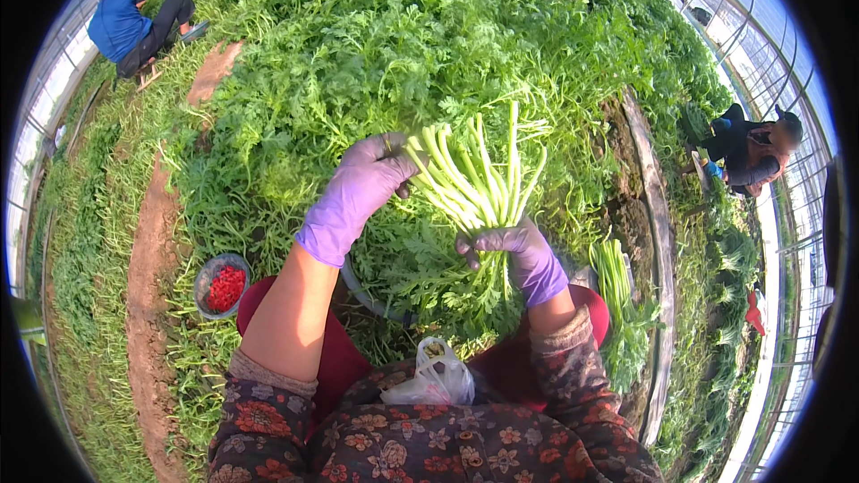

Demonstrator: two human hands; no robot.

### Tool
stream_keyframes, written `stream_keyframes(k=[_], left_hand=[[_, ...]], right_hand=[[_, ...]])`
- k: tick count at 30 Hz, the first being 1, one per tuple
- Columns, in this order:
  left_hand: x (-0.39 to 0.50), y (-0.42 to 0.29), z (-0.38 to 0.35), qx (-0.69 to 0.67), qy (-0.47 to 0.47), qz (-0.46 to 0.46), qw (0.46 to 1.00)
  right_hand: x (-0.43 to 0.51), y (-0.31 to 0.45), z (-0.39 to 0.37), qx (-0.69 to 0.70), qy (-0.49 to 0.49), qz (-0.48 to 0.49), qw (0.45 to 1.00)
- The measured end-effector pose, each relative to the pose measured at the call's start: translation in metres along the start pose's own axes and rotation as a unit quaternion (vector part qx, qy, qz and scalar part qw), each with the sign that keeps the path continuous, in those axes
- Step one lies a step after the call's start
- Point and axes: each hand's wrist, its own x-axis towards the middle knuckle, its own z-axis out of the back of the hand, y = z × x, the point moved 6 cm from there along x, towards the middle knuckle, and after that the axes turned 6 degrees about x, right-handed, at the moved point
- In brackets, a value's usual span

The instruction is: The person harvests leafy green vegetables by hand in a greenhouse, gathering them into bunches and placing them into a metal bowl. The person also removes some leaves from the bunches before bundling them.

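Purple gloves cover both hands. My right hand [503, 245] is closed around a bunch of leafy greens [493, 198], its pale cut stems fanned upward and its leaves hanging below the fist. At the upper left of the stems is my left hand [379, 168], thumb and fingers bent in at the outer stem ends; whether it grips one is hard to tell. Under the bunch, more leaves lie over a grey rounded rim [372, 302] between my knees. A white plastic bag [436, 379] rests at my lap.
A bowl of red pieces [225, 287] stands left. Beside my right knee lies another bunch [612, 278], near a long wooden board [654, 215]. Dense greens grow ahead. One person [124, 23] sits far left; another person [751, 151] is at right.
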Motion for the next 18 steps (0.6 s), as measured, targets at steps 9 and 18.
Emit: stream_keyframes(k=[9,18], left_hand=[[-0.003,-0.004,0.005,0.044,-0.035,-0.015,0.998],[0.004,-0.014,0.068,-0.062,-0.253,-0.100,0.960]], right_hand=[[-0.001,0.003,0.000,0.000,0.028,-0.011,1.000],[0.001,0.004,0.018,0.005,0.003,0.000,1.000]])
